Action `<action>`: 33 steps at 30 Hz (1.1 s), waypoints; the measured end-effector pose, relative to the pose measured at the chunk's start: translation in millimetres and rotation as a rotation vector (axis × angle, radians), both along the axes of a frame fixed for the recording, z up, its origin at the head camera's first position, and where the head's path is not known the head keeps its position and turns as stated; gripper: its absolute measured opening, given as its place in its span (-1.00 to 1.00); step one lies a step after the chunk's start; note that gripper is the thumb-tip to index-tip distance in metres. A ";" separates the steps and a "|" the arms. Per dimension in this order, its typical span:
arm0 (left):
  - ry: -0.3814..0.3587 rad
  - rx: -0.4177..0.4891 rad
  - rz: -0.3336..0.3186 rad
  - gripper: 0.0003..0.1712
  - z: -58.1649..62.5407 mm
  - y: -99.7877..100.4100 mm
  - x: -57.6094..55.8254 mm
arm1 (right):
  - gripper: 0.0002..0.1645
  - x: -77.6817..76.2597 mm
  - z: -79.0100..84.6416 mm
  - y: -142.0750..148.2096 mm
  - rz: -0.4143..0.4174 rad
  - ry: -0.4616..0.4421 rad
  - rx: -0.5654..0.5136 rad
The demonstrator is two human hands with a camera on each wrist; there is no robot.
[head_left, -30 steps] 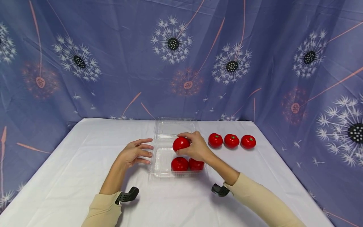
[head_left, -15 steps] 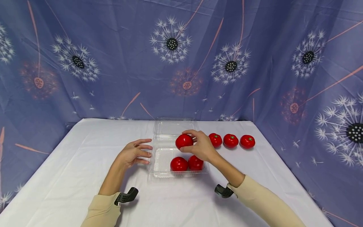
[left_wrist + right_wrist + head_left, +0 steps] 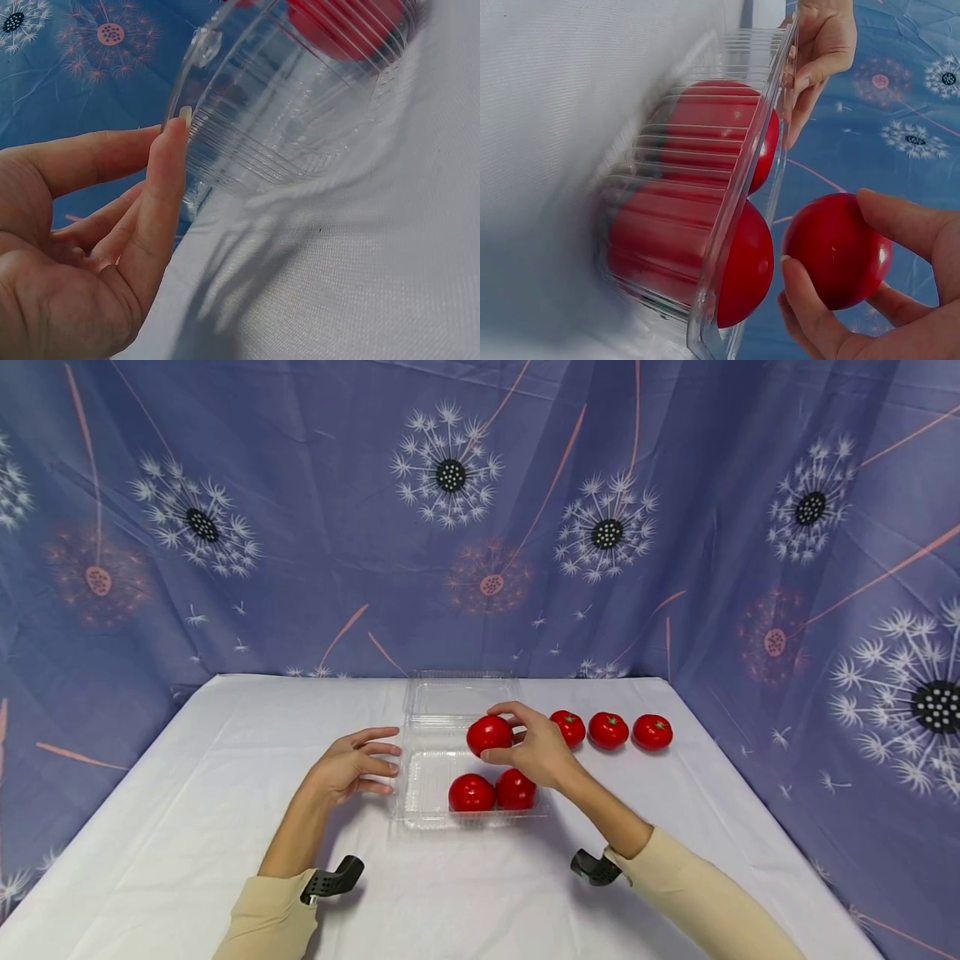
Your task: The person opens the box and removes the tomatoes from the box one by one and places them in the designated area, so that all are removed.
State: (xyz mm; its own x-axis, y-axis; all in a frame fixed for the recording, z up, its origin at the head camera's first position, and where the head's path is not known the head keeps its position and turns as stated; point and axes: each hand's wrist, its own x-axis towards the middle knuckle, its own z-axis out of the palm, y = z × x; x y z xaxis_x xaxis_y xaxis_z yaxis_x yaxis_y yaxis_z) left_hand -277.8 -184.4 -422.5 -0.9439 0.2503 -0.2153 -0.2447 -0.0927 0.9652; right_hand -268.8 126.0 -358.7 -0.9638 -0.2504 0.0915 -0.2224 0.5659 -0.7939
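A clear plastic clamshell box (image 3: pixel 423 781) lies open on the table, its lid (image 3: pixel 461 697) folded back. Two red tomatoes, one on the left (image 3: pixel 472 793) and one on the right (image 3: pixel 517 789), sit at its near right side. My right hand (image 3: pixel 536 747) grips a third tomato (image 3: pixel 489 737) between thumb and fingers, above the box's back right part. In the right wrist view this held tomato (image 3: pixel 836 251) shows above the rim. My left hand (image 3: pixel 356 767) is at the box's left side, fingers extended, fingertips right at the rim in the left wrist view.
To the right of the box stand three more tomatoes in a row, a left one (image 3: pixel 568 729), a middle one (image 3: pixel 608 731) and a right one (image 3: pixel 652 732), with green tops. A white cloth (image 3: pixel 187 810) covers the table. A patterned blue curtain (image 3: pixel 337 527) hangs behind it.
My right hand has shifted slightly right with its tomato, uncovering more of the right tomato in the box. The left hand keeps its place at the box's side.
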 end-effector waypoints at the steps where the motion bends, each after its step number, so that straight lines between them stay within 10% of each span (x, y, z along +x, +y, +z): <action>1: -0.001 0.002 0.001 -0.06 -0.1 -0.1 -0.1 | -0.27 -0.2 -0.2 0.4 0.001 0.000 0.001; 33: 0.009 0.027 -0.018 -0.04 1.1 -1.7 2.9 | -0.43 0.5 -2.1 4.8 0.017 -0.065 -0.144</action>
